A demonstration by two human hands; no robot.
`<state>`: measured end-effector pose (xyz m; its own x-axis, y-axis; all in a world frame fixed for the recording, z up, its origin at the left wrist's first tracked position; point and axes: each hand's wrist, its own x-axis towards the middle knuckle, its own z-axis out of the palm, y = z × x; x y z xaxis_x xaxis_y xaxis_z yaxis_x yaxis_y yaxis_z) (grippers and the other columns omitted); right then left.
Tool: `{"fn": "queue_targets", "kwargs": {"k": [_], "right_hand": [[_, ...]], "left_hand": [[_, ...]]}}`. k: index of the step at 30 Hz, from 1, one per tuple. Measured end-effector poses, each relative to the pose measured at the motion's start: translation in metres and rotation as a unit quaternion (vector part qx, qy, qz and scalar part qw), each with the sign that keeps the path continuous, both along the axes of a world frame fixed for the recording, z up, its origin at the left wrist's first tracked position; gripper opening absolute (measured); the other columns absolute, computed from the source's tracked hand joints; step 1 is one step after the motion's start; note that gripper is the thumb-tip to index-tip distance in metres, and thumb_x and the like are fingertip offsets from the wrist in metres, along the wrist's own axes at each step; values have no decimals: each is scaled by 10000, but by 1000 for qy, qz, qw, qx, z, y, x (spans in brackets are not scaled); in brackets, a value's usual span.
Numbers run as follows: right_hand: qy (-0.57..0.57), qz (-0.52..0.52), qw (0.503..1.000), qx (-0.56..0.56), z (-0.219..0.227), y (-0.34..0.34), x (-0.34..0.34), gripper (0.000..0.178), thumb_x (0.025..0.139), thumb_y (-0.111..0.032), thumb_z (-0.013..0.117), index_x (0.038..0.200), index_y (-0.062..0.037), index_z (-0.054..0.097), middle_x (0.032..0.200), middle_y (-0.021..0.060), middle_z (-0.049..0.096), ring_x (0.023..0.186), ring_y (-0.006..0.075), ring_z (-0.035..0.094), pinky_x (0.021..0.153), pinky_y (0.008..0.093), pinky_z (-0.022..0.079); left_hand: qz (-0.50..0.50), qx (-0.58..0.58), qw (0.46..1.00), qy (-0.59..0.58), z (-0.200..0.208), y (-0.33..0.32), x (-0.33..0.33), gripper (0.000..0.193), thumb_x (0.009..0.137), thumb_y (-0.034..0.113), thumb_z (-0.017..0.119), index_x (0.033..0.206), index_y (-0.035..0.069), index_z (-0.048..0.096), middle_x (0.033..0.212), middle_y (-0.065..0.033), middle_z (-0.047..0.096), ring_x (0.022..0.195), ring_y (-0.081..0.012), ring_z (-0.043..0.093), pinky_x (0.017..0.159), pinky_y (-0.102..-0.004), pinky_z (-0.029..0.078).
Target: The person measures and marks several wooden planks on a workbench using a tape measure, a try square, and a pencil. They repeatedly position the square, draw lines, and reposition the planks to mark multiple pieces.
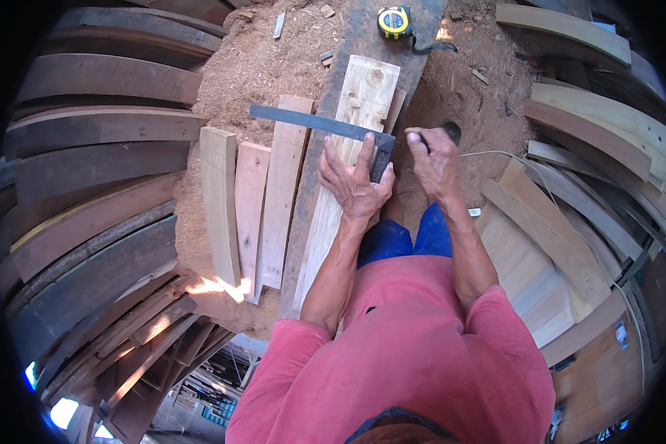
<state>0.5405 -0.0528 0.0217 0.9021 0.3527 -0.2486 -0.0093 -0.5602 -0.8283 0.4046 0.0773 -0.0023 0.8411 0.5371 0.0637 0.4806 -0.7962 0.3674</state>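
Over board, left grip pinching square; right grip curled; labelled tape measure beyond.

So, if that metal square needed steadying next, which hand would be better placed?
Probably the left hand: its fingers are on the square, which lies across the pale board. The right hand is curled and apart from the square, off to its right.

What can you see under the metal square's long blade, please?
A pale board shows on both sides of the blade; the strip of surface directly beneath is covered, so I cannot see it.
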Motion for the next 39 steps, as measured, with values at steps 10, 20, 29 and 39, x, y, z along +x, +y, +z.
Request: {"fn": "queue_targets", "kwargs": {"k": [10,20,29,39], "right_hand": [[10,210,967,141,26,33,48,260,1030,-166,750,1243,-35,822,1118,172,815,1007,300,758,897,397,593],[-6,312,943,112,17,76,62,225,1006,-180,713,1147,-40,819,1056,153,801,958,338,711,899,456,578],[-44,400,916,10,44,35,89,180,989,-188,713,1066,-48,794,958,153,760,940,367,701,875,487,568],[-2,348,937,12,43,12,87,149,988,-115,742,1099,-49,817,967,162,770,916,341,722,834,443,583]], "left_hand": [[28,-28,999,-9,-2,-1,0,885,742,483,903,1579,460,618,1702,-356,305,1459,-526,347,1189,-695,276],[66,-56,996,14,6,-5,3,834,701,465,923,1498,478,681,1696,-323,335,1479,-504,345,1184,-671,285],[64,-44,997,1,3,-6,2,782,728,466,897,1485,447,702,1690,-327,350,1484,-515,342,1173,-681,286],[55,-43,998,-7,3,-5,2,815,701,458,894,1492,441,701,1693,-342,348,1481,-513,349,1173,-683,290]]}}
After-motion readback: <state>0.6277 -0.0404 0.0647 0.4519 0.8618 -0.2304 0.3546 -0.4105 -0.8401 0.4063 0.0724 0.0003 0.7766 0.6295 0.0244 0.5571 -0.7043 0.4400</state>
